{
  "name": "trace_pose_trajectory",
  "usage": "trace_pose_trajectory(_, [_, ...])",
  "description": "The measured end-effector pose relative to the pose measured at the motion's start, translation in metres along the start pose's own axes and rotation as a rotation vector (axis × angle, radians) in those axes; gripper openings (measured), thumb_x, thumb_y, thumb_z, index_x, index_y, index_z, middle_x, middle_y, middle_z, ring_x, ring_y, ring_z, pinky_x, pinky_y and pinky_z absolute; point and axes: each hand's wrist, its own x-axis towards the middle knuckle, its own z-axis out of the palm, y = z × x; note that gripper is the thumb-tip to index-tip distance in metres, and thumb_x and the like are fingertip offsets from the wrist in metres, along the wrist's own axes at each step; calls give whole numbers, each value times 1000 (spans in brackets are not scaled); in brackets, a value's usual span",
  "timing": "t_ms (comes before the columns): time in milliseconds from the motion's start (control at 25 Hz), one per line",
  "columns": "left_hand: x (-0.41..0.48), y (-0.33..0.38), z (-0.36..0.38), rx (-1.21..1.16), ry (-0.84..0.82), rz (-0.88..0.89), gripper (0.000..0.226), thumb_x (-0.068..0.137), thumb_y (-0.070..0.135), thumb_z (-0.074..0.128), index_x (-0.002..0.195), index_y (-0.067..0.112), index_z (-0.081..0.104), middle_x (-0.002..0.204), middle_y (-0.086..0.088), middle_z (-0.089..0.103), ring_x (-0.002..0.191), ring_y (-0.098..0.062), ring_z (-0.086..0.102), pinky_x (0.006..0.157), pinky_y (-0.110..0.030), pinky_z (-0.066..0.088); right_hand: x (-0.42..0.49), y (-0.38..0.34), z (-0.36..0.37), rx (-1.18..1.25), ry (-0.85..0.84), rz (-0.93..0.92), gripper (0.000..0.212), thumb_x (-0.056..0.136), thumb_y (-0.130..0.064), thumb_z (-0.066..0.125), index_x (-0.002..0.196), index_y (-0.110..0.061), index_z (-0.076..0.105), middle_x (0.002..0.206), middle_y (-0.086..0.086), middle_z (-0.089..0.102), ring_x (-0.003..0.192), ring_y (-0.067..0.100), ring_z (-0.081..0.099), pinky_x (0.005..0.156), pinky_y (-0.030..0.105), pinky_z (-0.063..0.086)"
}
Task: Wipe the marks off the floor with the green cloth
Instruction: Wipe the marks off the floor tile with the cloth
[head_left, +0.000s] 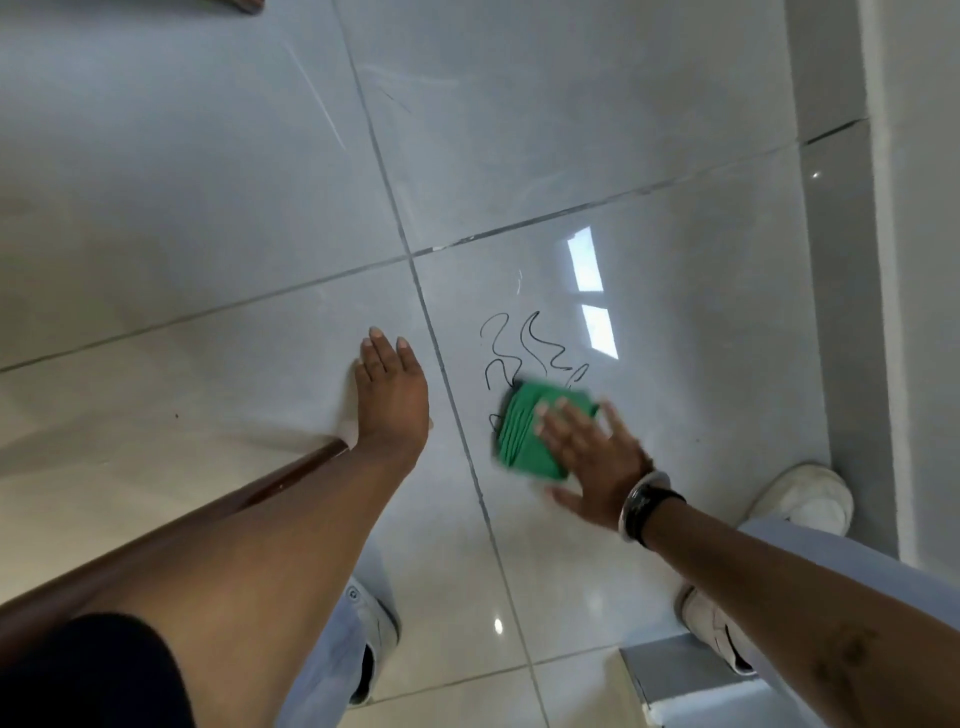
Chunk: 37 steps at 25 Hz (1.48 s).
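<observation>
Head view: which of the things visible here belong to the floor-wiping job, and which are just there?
Part of the job:
green cloth, folded, under the right hand
black marks on the tile
left hand, flat on the floor

Just there:
white shoes
wristband
wall base

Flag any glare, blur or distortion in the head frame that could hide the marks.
Head view: window glare sits on the glossy tile just right of the marks, not over them; the right hand and cloth are motion-blurred, and the cloth hides the marks' lower end; the left hand, flat on the floor, is sharp; wide-angle bending shows in the grout lines.
</observation>
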Motion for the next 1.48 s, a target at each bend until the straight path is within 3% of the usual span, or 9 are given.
trace_pose_trajectory(160, [3,1,2,20,19,-4,100,86,30,72,150,-7,6,154,-41,5,145,-50,11,119,-52,20,42,8,-24,353,122,739,94,82,-73,14,151,-9,8,162,12,5,148,33,2,113,58,-5])
trace_pose_trajectory(360, [2,1,4,63,21,6,101,85,34,72,150,-10,7,153,-42,7,145,-50,13,120,-51,19,4,-32,5,42,11,-134,87,84,-69,28,149,-11,25,159,5,14,147,28,6,113,50,-17])
trace_pose_trajectory(560, [7,2,4,74,28,17,104,82,36,75,149,-10,11,152,-44,10,143,-53,14,118,-53,19,17,-30,-1,471,60,955,91,83,-67,27,149,-5,20,160,14,13,147,34,11,114,65,3])
trace_pose_trajectory(720, [3,5,-1,97,21,21,88,90,26,67,148,-12,13,150,-45,13,142,-54,17,119,-55,20,-13,-70,12,227,-74,145,87,83,-72,22,149,-15,21,160,7,17,146,24,-13,113,54,-20])
trace_pose_trajectory(880, [5,2,1,142,54,27,90,85,33,70,147,-11,21,148,-46,20,140,-55,22,118,-60,14,55,-40,-22,477,155,851,87,86,-69,17,151,-12,5,162,7,0,148,28,-4,113,63,-11])
trace_pose_trajectory(960, [4,0,0,170,43,43,102,78,43,75,147,-11,21,148,-46,21,140,-54,23,117,-62,10,80,-40,-42,548,111,868,90,85,-71,17,151,-11,6,162,10,0,148,30,-6,114,63,-12])
trace_pose_trajectory(1160, [4,-4,4,203,53,71,115,70,56,76,147,-9,21,148,-45,22,141,-54,23,115,-66,6,6,0,0,-90,20,-344,82,81,-63,45,146,-13,34,155,7,35,144,30,25,115,59,6])
trace_pose_trajectory(1360, [7,-6,7,228,69,68,117,70,61,73,148,-8,20,149,-45,19,142,-54,18,114,-66,3,71,15,-38,317,231,679,89,84,-73,17,150,-14,11,162,3,8,149,27,4,110,55,-15])
trace_pose_trajectory(1480, [5,-4,1,227,67,62,115,71,59,73,148,-8,20,149,-44,20,142,-53,20,115,-65,4,85,-21,-41,118,102,212,89,85,-72,24,151,-14,8,162,6,6,148,30,1,110,55,-17])
